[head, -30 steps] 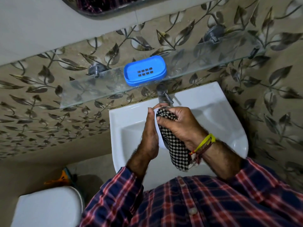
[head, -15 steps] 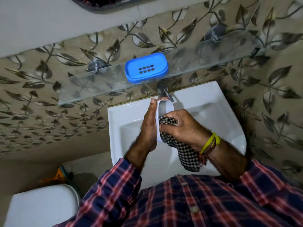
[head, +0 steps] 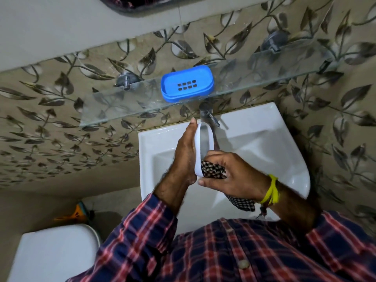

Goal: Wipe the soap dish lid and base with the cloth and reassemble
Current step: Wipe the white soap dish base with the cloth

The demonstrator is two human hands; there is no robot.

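Observation:
The blue soap dish base with drain slots sits on the glass shelf above the basin. Over the white sink I hold the clear lid on its edge. My left hand lies flat against the lid's outer side, fingers straight. My right hand grips the black-and-white checked cloth and presses it into the lower end of the lid's hollow. A loose end of the cloth hangs below my right wrist.
A chrome tap stands at the back of the sink just beyond the lid. A white toilet lid is at the lower left, with an orange object on the floor beside it. Leaf-patterned tiles cover the wall.
My right hand has drawn the cloth down the lid from its upper end to its lower end, uncovering the top half of the hollow. The left hand kept bracing the lid.

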